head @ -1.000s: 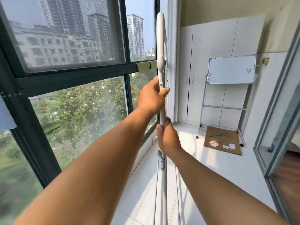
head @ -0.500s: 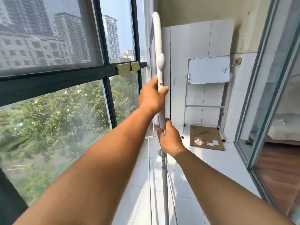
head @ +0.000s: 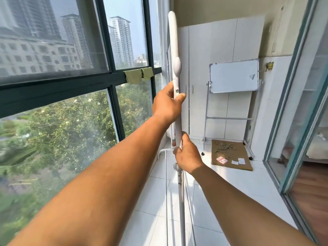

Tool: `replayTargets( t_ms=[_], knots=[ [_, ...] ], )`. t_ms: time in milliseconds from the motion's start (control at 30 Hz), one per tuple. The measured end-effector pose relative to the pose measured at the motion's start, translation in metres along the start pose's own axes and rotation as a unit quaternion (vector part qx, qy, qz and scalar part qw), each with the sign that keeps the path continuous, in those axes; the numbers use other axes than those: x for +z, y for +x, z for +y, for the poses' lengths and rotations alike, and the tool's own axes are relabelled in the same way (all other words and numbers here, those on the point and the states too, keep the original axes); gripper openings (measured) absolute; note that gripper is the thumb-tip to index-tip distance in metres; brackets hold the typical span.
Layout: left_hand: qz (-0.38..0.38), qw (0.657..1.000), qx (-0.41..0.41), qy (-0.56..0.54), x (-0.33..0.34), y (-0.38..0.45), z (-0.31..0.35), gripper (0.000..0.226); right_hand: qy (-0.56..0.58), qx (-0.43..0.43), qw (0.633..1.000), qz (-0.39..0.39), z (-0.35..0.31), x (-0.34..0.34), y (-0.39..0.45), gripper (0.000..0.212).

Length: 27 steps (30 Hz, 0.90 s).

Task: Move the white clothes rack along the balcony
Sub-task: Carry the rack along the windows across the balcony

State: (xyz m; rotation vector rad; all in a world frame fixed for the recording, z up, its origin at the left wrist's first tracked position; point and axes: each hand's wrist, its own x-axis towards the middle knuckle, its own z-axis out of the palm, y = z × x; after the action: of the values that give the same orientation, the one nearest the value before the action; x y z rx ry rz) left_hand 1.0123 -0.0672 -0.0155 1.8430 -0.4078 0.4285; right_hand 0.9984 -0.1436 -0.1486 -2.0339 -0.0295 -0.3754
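The white clothes rack [head: 173, 41] stands folded and upright straight ahead of me, close to the window wall. Its thin post runs from above head height down to the tiled floor. My left hand [head: 166, 103] grips the post high up, just below an oval white knob. My right hand [head: 188, 154] is wrapped around the same post lower down, above a plastic joint. The foot of the rack is hidden beyond the bottom edge of the view.
A dark-framed window [head: 71, 82] runs along the left, with a green cloth [head: 138, 75] on its rail. Ahead are white cupboards [head: 221, 71], a whiteboard on a wheeled stand [head: 234, 77] and a cardboard sheet [head: 230, 153]. A sliding glass door [head: 294, 103] lines the right.
The view has advanced along the balcony: the cupboards, whiteboard and cardboard look nearer and the window frame has slid past on the left. Both hands keep the same grip on the rack.
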Motion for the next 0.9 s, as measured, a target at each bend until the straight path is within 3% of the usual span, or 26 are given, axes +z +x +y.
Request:
replayTargets(
  t_ms=[500, 900],
  knots=[
    [0.022, 1.0, -0.006, 0.019, 0.051, 0.09, -0.037, 0.041, 0.121, 0.055, 0.99, -0.055, 0.043, -0.013, 0.097, 0.046],
    [0.014, 1.0, 0.012, 0.024, 0.077, 0.146, -0.063, 0.033, 0.085, 0.056, 0.995, -0.022, 0.064, -0.012, 0.159, 0.031]
  ],
)
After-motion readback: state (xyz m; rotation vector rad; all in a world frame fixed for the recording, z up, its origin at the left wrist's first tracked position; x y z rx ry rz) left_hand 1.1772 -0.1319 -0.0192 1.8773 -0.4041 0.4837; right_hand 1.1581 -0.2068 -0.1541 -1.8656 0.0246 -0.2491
